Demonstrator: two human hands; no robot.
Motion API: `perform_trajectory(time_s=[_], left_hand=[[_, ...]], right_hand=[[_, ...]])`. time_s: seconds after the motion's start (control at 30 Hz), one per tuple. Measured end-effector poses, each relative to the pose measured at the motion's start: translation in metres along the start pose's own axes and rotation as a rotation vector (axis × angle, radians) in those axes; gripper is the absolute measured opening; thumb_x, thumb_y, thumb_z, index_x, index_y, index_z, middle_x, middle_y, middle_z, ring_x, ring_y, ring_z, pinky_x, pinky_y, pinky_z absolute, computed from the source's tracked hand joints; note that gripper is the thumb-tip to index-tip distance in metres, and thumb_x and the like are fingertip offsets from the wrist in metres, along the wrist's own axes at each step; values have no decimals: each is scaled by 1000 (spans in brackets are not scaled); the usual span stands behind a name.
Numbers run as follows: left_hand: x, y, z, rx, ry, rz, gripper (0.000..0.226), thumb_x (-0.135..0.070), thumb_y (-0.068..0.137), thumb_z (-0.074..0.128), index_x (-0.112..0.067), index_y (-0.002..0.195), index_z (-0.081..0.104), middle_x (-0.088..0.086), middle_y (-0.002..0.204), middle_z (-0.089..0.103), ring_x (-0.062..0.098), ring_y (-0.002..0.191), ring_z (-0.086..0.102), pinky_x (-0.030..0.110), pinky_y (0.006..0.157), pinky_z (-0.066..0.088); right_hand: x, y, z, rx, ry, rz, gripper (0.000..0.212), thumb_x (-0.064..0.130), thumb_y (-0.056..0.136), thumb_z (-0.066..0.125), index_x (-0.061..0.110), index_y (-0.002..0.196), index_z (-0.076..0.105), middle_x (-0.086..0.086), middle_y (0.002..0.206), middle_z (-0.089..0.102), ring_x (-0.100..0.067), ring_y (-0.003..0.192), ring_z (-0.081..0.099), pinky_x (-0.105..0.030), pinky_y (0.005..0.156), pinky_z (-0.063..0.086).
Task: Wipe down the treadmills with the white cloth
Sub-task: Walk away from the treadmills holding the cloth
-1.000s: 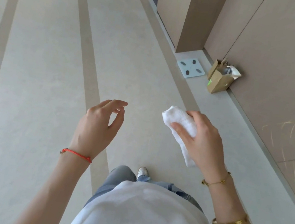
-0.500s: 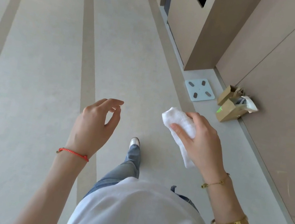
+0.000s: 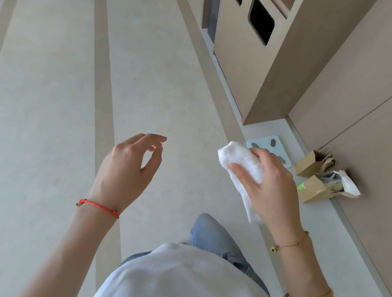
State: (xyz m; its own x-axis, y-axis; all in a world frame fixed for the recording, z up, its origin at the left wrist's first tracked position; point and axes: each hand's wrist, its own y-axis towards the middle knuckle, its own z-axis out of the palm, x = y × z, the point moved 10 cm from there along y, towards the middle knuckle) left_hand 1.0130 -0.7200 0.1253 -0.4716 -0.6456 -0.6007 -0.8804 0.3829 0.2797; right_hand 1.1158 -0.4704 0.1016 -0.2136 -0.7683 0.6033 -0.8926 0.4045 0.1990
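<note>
Pale floor [image 3: 45, 102] below; right hand [image 3: 270, 189] grips white cloth [image 3: 241, 159].

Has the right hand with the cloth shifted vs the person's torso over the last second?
No. The right hand holds the white cloth at the same spot ahead of the white shirt; only the floor scale slid behind it as the person walked.

Right hand [image 3: 270, 184] covers middle of white cloth [image 3: 241, 158] and near corner of pale blue scale [image 3: 269, 146]. Paper bags' [image 3: 315, 187] contents too small to tell. Both forearms cut off at bottom edge.
</note>
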Motion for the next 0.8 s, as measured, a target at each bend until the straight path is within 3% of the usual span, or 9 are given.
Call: perform_trajectory(time_s=[0.2, 0.37, 0.47, 0.6, 0.8], left_hand=[[39, 130, 43, 25, -5, 2, 21, -12, 95, 57, -16, 112, 69, -3, 101, 71, 13, 93, 69, 41, 76, 57], [55, 258, 71, 21, -1, 0, 21, -13, 95, 57, -15, 113, 69, -2, 99, 71, 15, 92, 69, 42, 75, 56], [54, 330, 81, 4, 0, 18, 21, -13, 95, 58, -16, 113, 70, -3, 99, 71, 14, 92, 69, 41, 75, 57], [60, 428, 97, -4, -9, 15, 22, -12, 95, 57, -15, 112, 70, -2, 100, 72, 13, 92, 69, 39, 78, 57], [81, 544, 125, 21, -27, 15, 22, -12, 95, 57, -14, 112, 70, -2, 101, 72, 13, 92, 69, 38, 78, 57]], right_hand=[[-24, 131, 38, -6, -12, 2, 48, 63, 86, 57, 24, 114, 57, 11, 101, 62, -7, 84, 57, -29, 66, 52], [-39, 257, 56, -4, -20, 11, 44, 62, 86, 57, 25, 111, 58, 12, 96, 62, -5, 79, 54, -18, 61, 42], [-44, 330, 60, 3, -21, 5, 41, 63, 87, 56, 28, 109, 57, 13, 93, 61, -7, 78, 57, -23, 60, 46], [-47, 433, 65, 0, -25, -7, 41, 62, 88, 55, 27, 110, 57, 12, 97, 62, -6, 79, 57, -17, 60, 44], [-62, 546, 82, -13, -28, 24, 46, 64, 86, 54, 26, 112, 57, 12, 98, 62, -7, 83, 58, -26, 65, 51]])
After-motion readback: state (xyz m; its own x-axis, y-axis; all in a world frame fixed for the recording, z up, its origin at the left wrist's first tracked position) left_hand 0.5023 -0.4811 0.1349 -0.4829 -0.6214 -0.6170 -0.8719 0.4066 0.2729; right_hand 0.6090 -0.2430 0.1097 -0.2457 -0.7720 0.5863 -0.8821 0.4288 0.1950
